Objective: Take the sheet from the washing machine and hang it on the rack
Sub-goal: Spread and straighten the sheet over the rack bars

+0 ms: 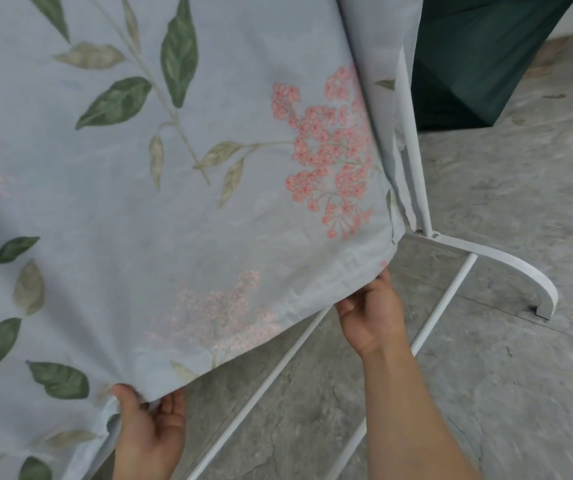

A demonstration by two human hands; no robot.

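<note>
Lowest in view, the left hand (pixel 150 427) pinches the bottom hem of the pale blue cotton sheet printed with green leaves and pink blossom (pixel 174 202), thumb on the front and fingers tucked behind. The right hand (pixel 371 317) grips the same hem near its corner with curled fingers. That sheet already hangs over the white metal tube rack (pixel 506 259), which stands on the grey stone-patterned floor (pixel 503 375), so the two grips set apart along the edge look meant to pull the cloth taut and let it dry flat.
</note>
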